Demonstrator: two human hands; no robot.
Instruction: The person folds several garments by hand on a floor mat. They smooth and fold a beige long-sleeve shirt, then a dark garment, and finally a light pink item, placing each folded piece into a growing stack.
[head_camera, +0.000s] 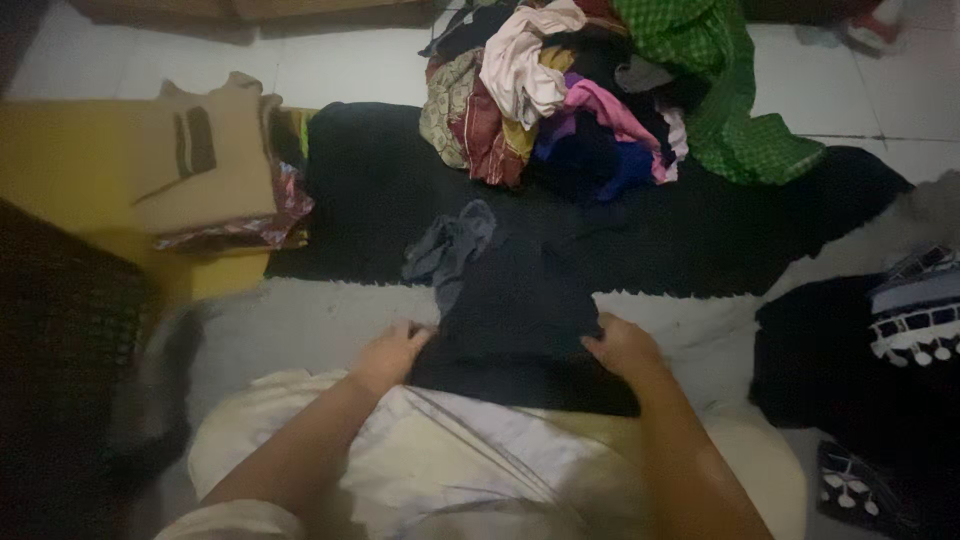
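On the pale lap (440, 470), the left hand (388, 357) and right hand (622, 347) press flat, fingers open, on a dark garment (515, 320), clothes pile (590, 90) at twelve o'clock.

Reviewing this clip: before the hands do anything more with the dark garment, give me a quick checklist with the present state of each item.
1. Left hand on the dark garment: ok, it rests on the left edge.
2. Right hand on the garment: ok, on the right edge.
3. Garment lying flat: not ok, its grey part is bunched at the upper left.
4. Folded stack apart from the hands: ok, off to the left.
5. Unsorted clothes pile apart from the garment: ok, farther away.
6. Grip firmness: cannot tell, picture is dim and blurred.
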